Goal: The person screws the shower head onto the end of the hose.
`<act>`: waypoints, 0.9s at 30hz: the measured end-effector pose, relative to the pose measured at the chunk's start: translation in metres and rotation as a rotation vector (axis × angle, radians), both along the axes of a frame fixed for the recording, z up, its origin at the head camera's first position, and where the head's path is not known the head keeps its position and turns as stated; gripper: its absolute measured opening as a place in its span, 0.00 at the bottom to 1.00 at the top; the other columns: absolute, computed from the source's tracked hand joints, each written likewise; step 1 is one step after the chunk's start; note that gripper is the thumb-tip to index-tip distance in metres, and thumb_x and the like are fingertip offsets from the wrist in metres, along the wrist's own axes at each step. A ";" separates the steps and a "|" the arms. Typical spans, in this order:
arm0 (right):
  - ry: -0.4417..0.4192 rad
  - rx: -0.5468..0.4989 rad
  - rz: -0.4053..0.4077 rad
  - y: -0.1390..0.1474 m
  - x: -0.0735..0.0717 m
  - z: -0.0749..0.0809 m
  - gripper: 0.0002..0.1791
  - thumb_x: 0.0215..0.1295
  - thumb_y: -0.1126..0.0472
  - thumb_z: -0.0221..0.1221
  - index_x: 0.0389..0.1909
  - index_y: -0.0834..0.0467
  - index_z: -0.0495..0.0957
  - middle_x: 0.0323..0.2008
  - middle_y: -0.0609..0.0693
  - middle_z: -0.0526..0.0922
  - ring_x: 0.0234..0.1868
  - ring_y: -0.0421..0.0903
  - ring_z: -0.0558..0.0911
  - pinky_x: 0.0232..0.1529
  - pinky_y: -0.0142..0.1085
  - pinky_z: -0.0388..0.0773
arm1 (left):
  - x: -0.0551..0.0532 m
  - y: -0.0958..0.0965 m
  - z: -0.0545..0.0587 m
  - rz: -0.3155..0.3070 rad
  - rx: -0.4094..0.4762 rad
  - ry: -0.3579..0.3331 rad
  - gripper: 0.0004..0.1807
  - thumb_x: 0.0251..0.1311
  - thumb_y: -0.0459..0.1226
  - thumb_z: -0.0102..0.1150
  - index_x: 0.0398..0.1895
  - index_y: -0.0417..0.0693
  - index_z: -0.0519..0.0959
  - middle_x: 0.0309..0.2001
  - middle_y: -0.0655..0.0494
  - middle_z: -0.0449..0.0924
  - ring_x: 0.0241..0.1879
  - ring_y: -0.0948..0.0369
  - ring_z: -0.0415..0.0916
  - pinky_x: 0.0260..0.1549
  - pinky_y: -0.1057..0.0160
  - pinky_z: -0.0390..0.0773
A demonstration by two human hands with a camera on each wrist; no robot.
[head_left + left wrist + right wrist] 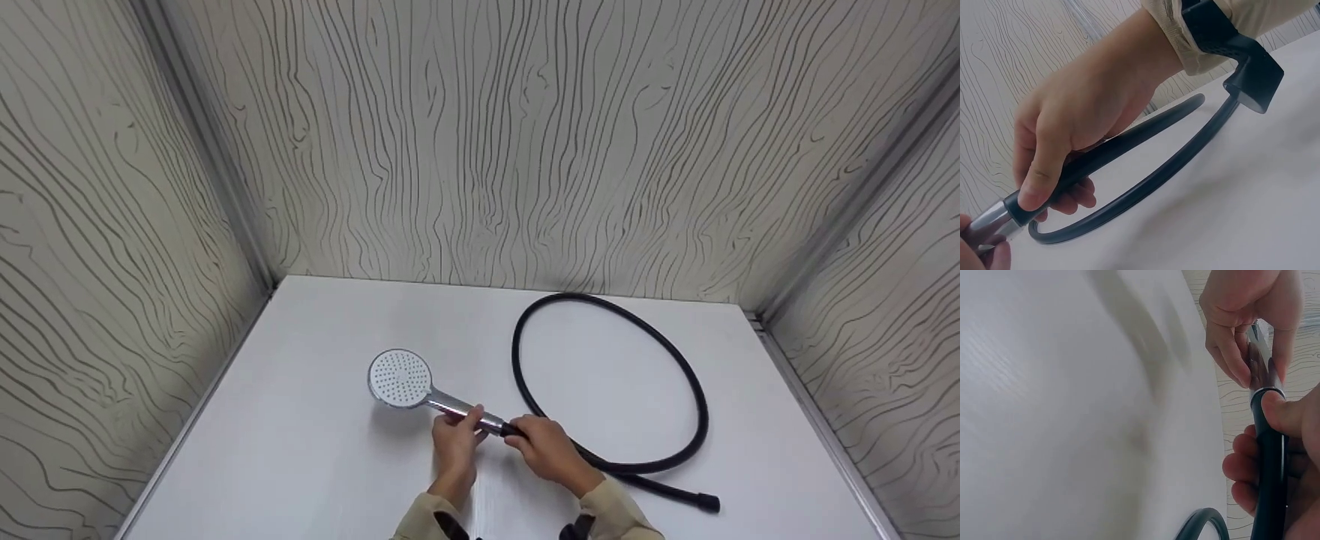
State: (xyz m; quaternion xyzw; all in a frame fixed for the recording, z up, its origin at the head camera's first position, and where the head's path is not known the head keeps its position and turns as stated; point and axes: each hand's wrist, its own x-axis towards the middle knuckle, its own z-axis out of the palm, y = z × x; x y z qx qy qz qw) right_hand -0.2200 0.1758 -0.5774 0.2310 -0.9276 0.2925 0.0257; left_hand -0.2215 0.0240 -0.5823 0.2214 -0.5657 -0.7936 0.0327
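Note:
A chrome shower head [401, 378] with a round white spray face is held above the white table, its face turned up. My left hand [454, 450] grips its chrome handle between thumb and fingers. Close beside it, my right hand [547, 450] holds the end of a black shower hose [701, 409], with the thumb [1278, 413] along its black end piece. In the left wrist view the hose end meets the bottom of the chrome handle [995, 220]; whether it is threaded on cannot be told. My left palm is mostly hidden.
The hose lies in a wide loop on the right of the white table [315, 450], and its other black end fitting [708, 502] points toward the front right. Wood-grain patterned panels [480, 150] stand at the back and both sides.

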 end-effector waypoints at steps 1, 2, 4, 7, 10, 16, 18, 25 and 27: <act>-0.035 -0.014 0.001 0.000 0.000 0.000 0.09 0.68 0.56 0.58 0.35 0.58 0.81 0.27 0.43 0.79 0.27 0.33 0.70 0.27 0.27 0.68 | 0.000 0.000 0.000 -0.010 -0.008 -0.006 0.24 0.62 0.34 0.61 0.53 0.29 0.64 0.46 0.36 0.76 0.43 0.53 0.83 0.45 0.55 0.85; -0.062 -0.024 -0.001 0.001 -0.001 0.000 0.10 0.68 0.56 0.58 0.35 0.58 0.81 0.28 0.43 0.78 0.27 0.33 0.70 0.27 0.27 0.68 | 0.001 -0.001 -0.001 -0.019 -0.015 -0.011 0.24 0.62 0.35 0.61 0.53 0.29 0.64 0.47 0.36 0.76 0.43 0.53 0.83 0.46 0.55 0.85; -0.108 -0.044 -0.004 0.001 -0.001 -0.001 0.10 0.69 0.55 0.58 0.35 0.57 0.81 0.28 0.43 0.78 0.27 0.32 0.69 0.27 0.26 0.68 | 0.001 -0.001 -0.002 -0.022 -0.021 -0.014 0.24 0.62 0.36 0.61 0.53 0.29 0.64 0.47 0.36 0.76 0.44 0.52 0.83 0.46 0.55 0.85; -0.131 -0.051 -0.017 0.001 0.000 -0.002 0.09 0.68 0.55 0.58 0.35 0.57 0.81 0.27 0.41 0.76 0.27 0.32 0.69 0.27 0.26 0.67 | 0.001 -0.001 -0.001 -0.020 -0.025 -0.018 0.25 0.62 0.36 0.62 0.54 0.30 0.64 0.48 0.36 0.76 0.45 0.51 0.83 0.46 0.54 0.85; -0.111 -0.054 -0.037 0.001 0.001 -0.001 0.08 0.67 0.56 0.60 0.35 0.56 0.82 0.27 0.41 0.76 0.27 0.31 0.68 0.27 0.26 0.67 | 0.000 0.000 -0.001 -0.005 -0.022 -0.016 0.24 0.62 0.35 0.62 0.53 0.30 0.64 0.47 0.36 0.76 0.44 0.52 0.83 0.45 0.55 0.85; -0.042 -0.084 -0.072 0.000 0.003 -0.002 0.08 0.62 0.59 0.64 0.40 0.57 0.81 0.31 0.43 0.79 0.30 0.32 0.72 0.29 0.26 0.72 | -0.002 -0.001 -0.003 0.011 -0.025 -0.018 0.23 0.62 0.35 0.62 0.51 0.28 0.64 0.46 0.35 0.77 0.43 0.50 0.84 0.43 0.56 0.86; -0.029 -0.089 -0.076 0.000 0.003 -0.003 0.08 0.61 0.60 0.65 0.40 0.56 0.81 0.32 0.44 0.80 0.30 0.32 0.72 0.29 0.26 0.73 | -0.002 -0.002 -0.003 0.011 -0.027 -0.020 0.23 0.62 0.35 0.61 0.50 0.28 0.65 0.45 0.35 0.78 0.43 0.50 0.84 0.41 0.57 0.86; 0.013 -0.089 -0.092 -0.002 0.003 -0.006 0.08 0.59 0.60 0.66 0.38 0.56 0.82 0.30 0.43 0.78 0.29 0.32 0.71 0.28 0.26 0.71 | -0.004 -0.004 -0.005 0.018 -0.017 -0.019 0.22 0.60 0.34 0.63 0.48 0.28 0.66 0.41 0.38 0.79 0.40 0.51 0.84 0.39 0.58 0.87; 0.033 -0.089 -0.092 -0.003 0.002 -0.007 0.08 0.59 0.60 0.67 0.38 0.57 0.83 0.30 0.43 0.77 0.29 0.32 0.71 0.28 0.25 0.71 | -0.005 -0.004 -0.006 0.028 -0.010 -0.019 0.22 0.59 0.33 0.64 0.48 0.28 0.66 0.39 0.38 0.80 0.38 0.53 0.83 0.37 0.59 0.87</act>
